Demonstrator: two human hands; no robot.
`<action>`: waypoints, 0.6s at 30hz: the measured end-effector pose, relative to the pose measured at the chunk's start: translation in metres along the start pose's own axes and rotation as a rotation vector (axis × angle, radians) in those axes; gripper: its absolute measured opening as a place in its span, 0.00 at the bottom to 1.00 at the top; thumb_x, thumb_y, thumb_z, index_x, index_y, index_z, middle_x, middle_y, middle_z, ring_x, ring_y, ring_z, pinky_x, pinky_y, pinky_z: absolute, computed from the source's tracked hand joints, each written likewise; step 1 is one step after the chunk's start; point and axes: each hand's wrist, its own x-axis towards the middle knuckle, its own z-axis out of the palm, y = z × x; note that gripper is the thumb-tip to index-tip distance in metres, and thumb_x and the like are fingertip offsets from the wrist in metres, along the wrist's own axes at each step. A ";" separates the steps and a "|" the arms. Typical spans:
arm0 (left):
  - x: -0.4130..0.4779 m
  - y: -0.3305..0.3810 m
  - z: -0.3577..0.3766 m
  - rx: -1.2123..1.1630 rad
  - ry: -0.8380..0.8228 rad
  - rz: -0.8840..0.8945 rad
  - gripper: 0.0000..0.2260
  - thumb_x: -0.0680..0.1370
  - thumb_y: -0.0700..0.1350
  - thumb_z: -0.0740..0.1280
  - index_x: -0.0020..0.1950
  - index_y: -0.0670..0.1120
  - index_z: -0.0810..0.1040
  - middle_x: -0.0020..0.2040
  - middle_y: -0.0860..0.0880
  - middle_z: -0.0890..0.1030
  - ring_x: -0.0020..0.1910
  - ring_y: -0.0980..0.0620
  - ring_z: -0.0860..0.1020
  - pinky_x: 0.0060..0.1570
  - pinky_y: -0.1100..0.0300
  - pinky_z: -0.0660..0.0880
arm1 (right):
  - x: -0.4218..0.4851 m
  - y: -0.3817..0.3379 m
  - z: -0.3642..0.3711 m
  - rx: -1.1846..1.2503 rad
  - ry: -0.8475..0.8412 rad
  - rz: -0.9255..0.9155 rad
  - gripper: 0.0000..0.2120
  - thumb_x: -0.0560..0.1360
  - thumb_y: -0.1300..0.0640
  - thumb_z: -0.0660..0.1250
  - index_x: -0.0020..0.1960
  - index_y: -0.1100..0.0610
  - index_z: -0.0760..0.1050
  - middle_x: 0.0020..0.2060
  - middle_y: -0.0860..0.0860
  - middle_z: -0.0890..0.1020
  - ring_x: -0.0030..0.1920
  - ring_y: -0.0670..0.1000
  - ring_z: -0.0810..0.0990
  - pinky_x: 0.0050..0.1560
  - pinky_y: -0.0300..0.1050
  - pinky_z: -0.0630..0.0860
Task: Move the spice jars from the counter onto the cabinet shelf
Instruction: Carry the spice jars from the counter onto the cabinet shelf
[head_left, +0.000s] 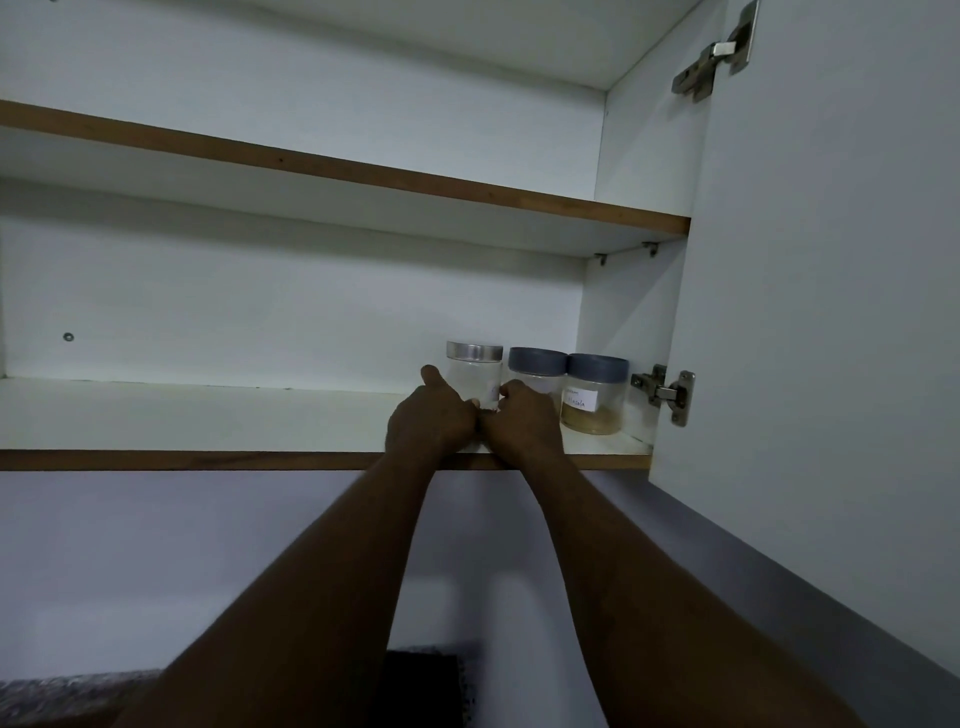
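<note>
Three spice jars stand in a row at the right end of the lower cabinet shelf. The leftmost is a clear jar with a silver lid. Both my hands are at its base: my left hand grips its left side with the thumb raised along the glass, and my right hand grips its right side. To the right stand a jar with a grey-blue lid, partly hidden behind my right hand, and a second grey-blue-lidded jar with a white label and tan powder.
The open cabinet door hangs at the right, its hinges close to the last jar. An upper shelf lies above. The lower shelf's left part is bare. A dark counter edge shows at bottom left.
</note>
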 end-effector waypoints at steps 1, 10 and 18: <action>-0.001 0.001 0.003 0.038 -0.010 0.002 0.24 0.80 0.56 0.66 0.67 0.44 0.61 0.60 0.42 0.80 0.59 0.39 0.79 0.52 0.48 0.73 | 0.000 0.001 0.001 -0.024 0.006 -0.004 0.16 0.77 0.52 0.71 0.60 0.61 0.78 0.53 0.56 0.85 0.55 0.57 0.83 0.54 0.48 0.80; -0.005 0.003 0.008 0.192 -0.066 0.005 0.26 0.82 0.58 0.59 0.76 0.47 0.61 0.64 0.40 0.78 0.67 0.38 0.73 0.60 0.44 0.71 | 0.004 0.004 0.004 -0.105 -0.014 0.055 0.17 0.74 0.54 0.72 0.59 0.61 0.79 0.53 0.58 0.84 0.53 0.57 0.83 0.49 0.45 0.79; -0.029 0.002 -0.004 0.188 -0.059 0.044 0.25 0.82 0.58 0.58 0.74 0.45 0.65 0.67 0.42 0.77 0.67 0.40 0.73 0.63 0.46 0.71 | -0.016 -0.005 -0.006 -0.067 0.056 0.063 0.17 0.74 0.54 0.74 0.58 0.63 0.76 0.53 0.58 0.83 0.54 0.57 0.82 0.48 0.44 0.76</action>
